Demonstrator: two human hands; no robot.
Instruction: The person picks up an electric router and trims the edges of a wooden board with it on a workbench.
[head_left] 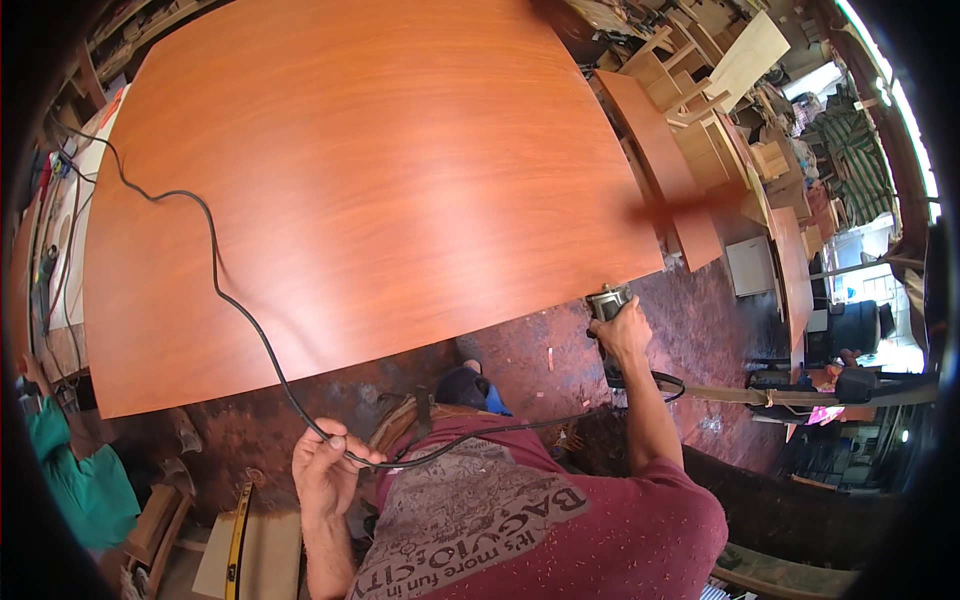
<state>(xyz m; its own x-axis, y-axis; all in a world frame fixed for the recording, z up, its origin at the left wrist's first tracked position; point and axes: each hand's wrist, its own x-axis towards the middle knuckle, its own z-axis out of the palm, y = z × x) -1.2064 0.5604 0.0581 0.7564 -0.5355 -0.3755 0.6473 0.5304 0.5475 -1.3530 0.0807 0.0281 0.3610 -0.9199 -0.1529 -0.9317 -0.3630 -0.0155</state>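
Note:
A large reddish-brown wood-grain panel (350,180) lies flat in front of me. At its near right corner my right hand (624,332) grips a trim router (608,300), a small power tool with a silver head and a dark body. The tool's head is up against the panel's edge; my fingers hide part of its body. Near the panel's front edge, my left hand (328,472) pinches the black power cord (248,322) between thumb and fingers. That cord runs across the panel from the far left, through my left hand, past my shirt and towards the router.
Another person's green sleeve (85,480) shows at the left edge. A yellow spirit level (238,545) rests on a pale board at lower left. Wooden frames and boards (690,80) crowd the far right. A narrower brown panel (655,160) lies beside the large one.

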